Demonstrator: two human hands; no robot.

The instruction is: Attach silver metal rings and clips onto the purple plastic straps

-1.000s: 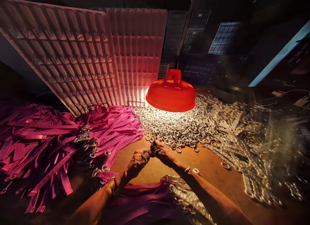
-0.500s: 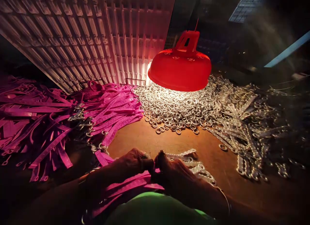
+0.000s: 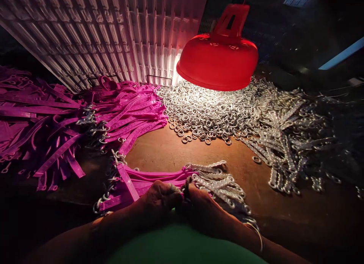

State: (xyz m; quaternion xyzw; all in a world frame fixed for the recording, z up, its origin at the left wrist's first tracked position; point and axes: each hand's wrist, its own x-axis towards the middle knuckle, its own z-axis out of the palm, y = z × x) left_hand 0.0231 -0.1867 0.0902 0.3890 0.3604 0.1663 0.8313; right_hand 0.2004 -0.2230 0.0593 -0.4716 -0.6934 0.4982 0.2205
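Note:
My left hand [image 3: 160, 197] and my right hand [image 3: 200, 207] meet at the near edge of the brown table [image 3: 176, 154], fingertips pinched together over something small that I cannot make out. Just beyond them lies a bundle of pink plastic straps [image 3: 148, 178] joined to short metal chains [image 3: 218, 180]. A heap of loose metal rings [image 3: 204, 112] glitters under the red lamp [image 3: 218, 61]. More chains [image 3: 284, 142] are spread to the right.
A big pile of pink straps [image 3: 57, 123] covers the left side. White ribbed plastic trays [image 3: 113, 32] lean upright at the back. Green cloth [image 3: 182, 245] fills the bottom of the view. A bangle [image 3: 256, 231] is on my right wrist.
Both hands have drawn back from the ring heap to the near edge, staying pinched together. The view has tilted down, so the lamp sits higher and the strap-and-chain bundle shows.

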